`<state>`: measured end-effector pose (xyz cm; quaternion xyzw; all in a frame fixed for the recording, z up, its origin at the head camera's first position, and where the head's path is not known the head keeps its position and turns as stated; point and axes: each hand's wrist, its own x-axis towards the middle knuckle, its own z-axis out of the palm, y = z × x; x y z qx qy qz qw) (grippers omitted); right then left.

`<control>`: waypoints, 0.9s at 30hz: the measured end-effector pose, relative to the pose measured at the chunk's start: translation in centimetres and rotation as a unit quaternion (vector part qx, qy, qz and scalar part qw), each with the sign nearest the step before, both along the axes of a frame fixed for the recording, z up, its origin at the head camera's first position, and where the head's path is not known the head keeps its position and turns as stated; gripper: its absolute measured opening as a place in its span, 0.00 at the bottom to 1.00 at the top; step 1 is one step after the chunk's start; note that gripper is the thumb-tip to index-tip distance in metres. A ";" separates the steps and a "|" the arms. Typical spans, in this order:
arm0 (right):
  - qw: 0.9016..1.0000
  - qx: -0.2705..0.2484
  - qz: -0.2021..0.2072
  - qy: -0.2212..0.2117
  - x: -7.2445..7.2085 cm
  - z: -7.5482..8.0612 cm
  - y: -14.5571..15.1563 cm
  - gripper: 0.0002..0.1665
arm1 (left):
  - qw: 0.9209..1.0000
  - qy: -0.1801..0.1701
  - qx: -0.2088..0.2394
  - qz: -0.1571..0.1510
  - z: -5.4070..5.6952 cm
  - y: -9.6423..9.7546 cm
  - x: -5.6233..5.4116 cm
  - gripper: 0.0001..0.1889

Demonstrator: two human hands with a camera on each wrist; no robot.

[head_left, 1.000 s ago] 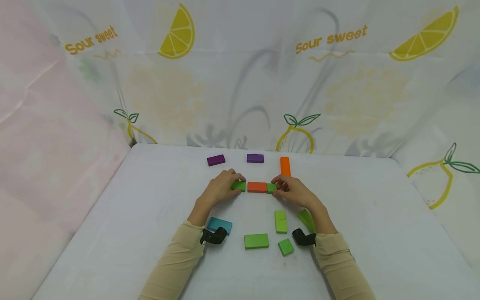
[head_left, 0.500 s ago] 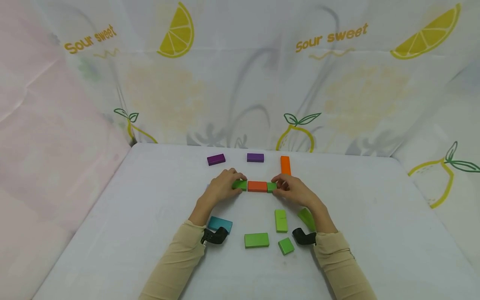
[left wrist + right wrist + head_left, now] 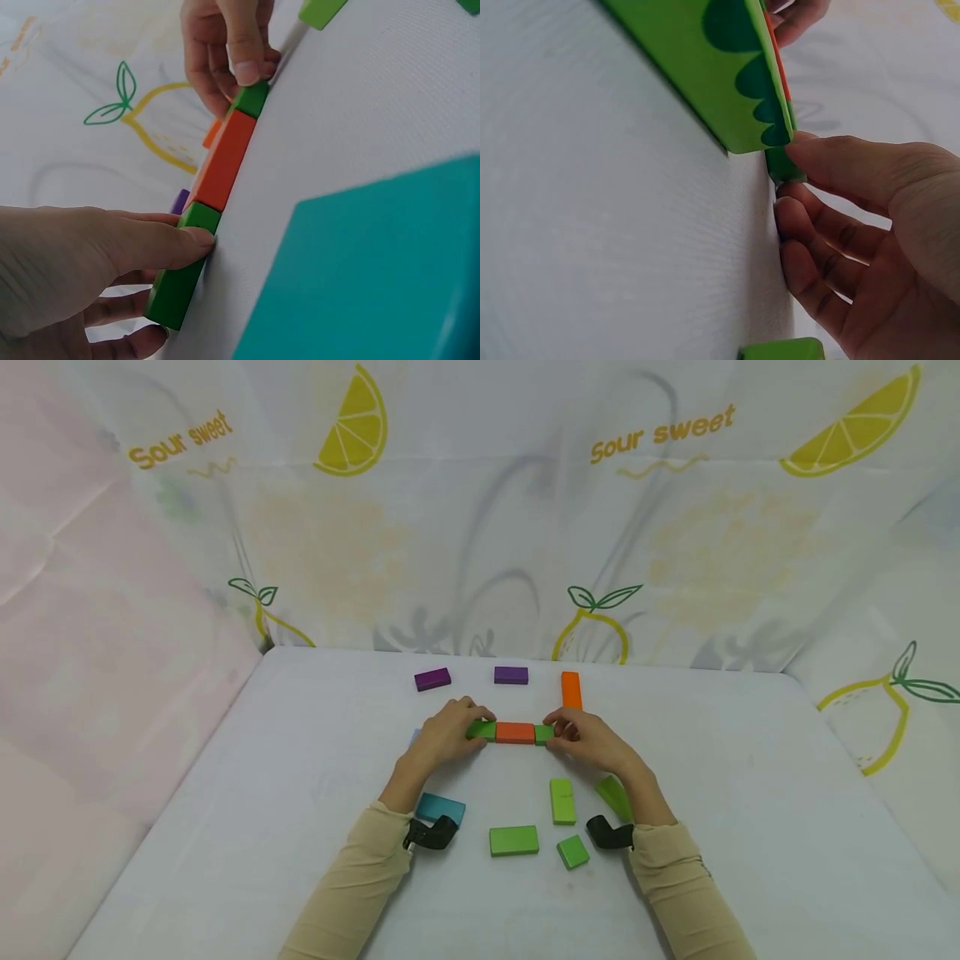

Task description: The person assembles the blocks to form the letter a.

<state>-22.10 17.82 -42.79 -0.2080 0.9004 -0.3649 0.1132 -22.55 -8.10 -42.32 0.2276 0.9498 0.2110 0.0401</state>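
Note:
Near the middle of the white table, my left hand (image 3: 444,732) pinches a green block (image 3: 485,732) between thumb and fingers. The right end of that block meets a red-orange block (image 3: 515,733), which lies flat in line with it. At the other end of the row, my right hand (image 3: 591,743) pinches a smaller green block (image 3: 542,735) against the red-orange block. In the left wrist view, the longer green block (image 3: 174,296), the red-orange block (image 3: 227,161) and the small green block (image 3: 252,99) form one straight row. Fingers partly cover both green blocks.
Behind the row lie a dark purple block (image 3: 432,679), a violet block (image 3: 511,675) and an orange block (image 3: 571,690). Closer to me are a blue block (image 3: 441,808) and several light green blocks (image 3: 513,841). A light blue block peeks out behind my left wrist.
My left hand has slid its green block slightly to the right, and the narrow gap to the red-orange block has closed. The right hand stays almost still on its small green block.

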 end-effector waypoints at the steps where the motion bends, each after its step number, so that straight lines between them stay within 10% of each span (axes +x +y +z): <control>1: 1.000 0.000 0.000 0.000 0.0 0.0 0.0 0.18 | 1.000 -0.001 0.001 0.000 0.0 0.0 0.0 0.17; 27: 1.000 0.007 0.000 0.001 0.1 -0.1 -0.2 0.17 | 0.999 0.038 0.000 0.000 -0.7 0.6 0.0 0.15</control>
